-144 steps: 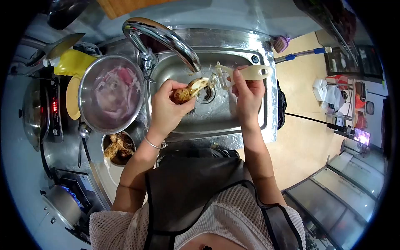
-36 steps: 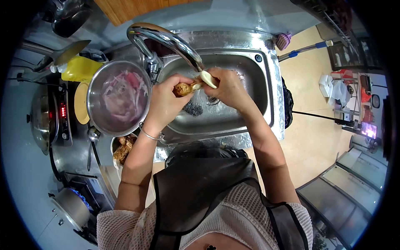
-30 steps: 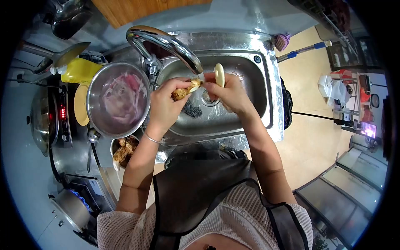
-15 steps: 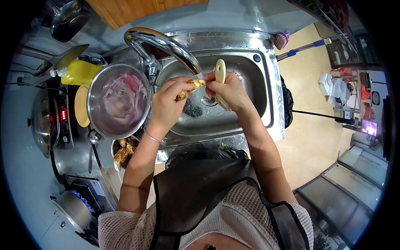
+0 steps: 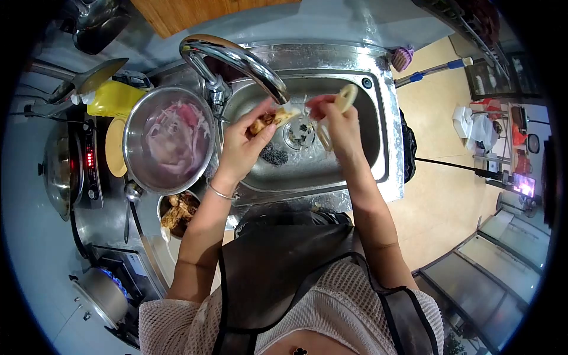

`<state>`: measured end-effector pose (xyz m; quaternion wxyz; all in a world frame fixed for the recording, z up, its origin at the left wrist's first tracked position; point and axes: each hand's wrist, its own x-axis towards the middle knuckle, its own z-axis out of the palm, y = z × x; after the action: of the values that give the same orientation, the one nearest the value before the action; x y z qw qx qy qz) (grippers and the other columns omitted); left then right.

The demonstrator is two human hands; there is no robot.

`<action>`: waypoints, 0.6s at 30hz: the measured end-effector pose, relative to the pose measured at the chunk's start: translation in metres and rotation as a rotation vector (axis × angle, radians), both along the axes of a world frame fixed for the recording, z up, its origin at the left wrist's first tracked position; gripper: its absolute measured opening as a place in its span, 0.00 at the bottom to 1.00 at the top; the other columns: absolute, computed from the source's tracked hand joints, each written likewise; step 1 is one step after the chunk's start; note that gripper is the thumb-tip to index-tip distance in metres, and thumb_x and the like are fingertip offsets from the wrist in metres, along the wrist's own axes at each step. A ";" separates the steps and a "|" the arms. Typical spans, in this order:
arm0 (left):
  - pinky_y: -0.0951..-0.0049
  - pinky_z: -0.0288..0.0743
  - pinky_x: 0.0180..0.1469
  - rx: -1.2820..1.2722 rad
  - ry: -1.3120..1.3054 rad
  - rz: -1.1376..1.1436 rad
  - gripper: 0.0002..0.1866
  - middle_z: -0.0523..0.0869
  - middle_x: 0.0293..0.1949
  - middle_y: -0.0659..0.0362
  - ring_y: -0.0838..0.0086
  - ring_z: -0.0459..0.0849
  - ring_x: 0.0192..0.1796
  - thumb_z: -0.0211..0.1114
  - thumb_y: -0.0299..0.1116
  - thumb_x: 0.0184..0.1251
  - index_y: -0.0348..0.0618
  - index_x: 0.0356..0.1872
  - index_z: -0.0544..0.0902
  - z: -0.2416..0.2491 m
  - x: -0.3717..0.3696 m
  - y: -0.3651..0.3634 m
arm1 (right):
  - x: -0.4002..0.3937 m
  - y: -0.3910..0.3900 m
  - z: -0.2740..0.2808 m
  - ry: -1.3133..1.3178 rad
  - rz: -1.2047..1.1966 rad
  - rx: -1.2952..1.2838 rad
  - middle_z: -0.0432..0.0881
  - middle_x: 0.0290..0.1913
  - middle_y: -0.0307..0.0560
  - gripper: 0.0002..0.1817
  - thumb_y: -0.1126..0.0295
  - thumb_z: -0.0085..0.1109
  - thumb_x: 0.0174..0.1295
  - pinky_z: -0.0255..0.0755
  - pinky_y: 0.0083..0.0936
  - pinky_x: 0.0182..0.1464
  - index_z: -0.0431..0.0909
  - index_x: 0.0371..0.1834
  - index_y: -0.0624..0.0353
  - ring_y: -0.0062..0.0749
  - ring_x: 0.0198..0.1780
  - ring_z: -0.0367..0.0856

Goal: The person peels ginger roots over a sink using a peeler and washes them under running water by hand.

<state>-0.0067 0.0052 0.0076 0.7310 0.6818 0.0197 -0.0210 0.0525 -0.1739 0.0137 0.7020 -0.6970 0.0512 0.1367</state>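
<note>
My left hand is closed around a browned, charred piece of meat with a pale end, held under the faucet. In my right hand is a cream-handled tool; one cream part sticks up past the fingers and another pale part shows below them, while the working end is hidden. The two hands are a small gap apart over the steel sink. Dark bits lie round the drain, and a dark scouring pad rests in the basin nearby.
Left of the sink, a steel bowl holds pale, pinkish strips in water. A smaller bowl contains more browned pieces. A ladle and a yellow bottle are close by. A pot stands over a blue flame.
My right hand has drawn away to the right with the tool, opening a gap from the meat. My left hand has turned the piece slightly. More of the drain shows.
</note>
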 end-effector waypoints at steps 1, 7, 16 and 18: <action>0.79 0.71 0.47 -0.157 0.006 0.052 0.20 0.80 0.42 0.56 0.79 0.77 0.44 0.62 0.28 0.58 0.34 0.52 0.73 -0.002 0.001 -0.005 | 0.000 -0.004 0.000 -0.080 -0.075 0.001 0.77 0.29 0.46 0.13 0.69 0.44 0.58 0.66 0.19 0.30 0.76 0.34 0.67 0.22 0.28 0.72; 0.81 0.69 0.50 -0.290 0.086 0.011 0.23 0.79 0.44 0.56 0.79 0.76 0.45 0.63 0.26 0.56 0.31 0.54 0.69 -0.018 0.004 -0.012 | -0.009 -0.014 0.028 -0.033 -0.121 0.283 0.76 0.30 0.44 0.21 0.54 0.39 0.66 0.66 0.16 0.28 0.73 0.34 0.62 0.22 0.29 0.73; 0.82 0.69 0.46 -0.445 0.178 -0.046 0.20 0.78 0.41 0.60 0.82 0.76 0.42 0.62 0.24 0.57 0.31 0.51 0.71 -0.004 0.007 -0.013 | -0.014 -0.005 0.019 -0.017 0.295 0.304 0.79 0.33 0.41 0.11 0.73 0.62 0.51 0.71 0.17 0.33 0.75 0.38 0.62 0.22 0.35 0.77; 0.82 0.69 0.46 -0.461 0.194 -0.026 0.20 0.78 0.40 0.61 0.82 0.75 0.42 0.62 0.24 0.57 0.31 0.51 0.71 -0.003 0.008 -0.014 | -0.013 -0.007 0.021 -0.203 0.281 0.008 0.80 0.34 0.40 0.09 0.74 0.62 0.51 0.72 0.18 0.36 0.77 0.35 0.62 0.22 0.35 0.77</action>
<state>0.0014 -0.0085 0.0044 0.8616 0.4920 0.0758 -0.0995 0.0393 -0.1809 0.0350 0.6803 -0.7048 -0.1185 0.1624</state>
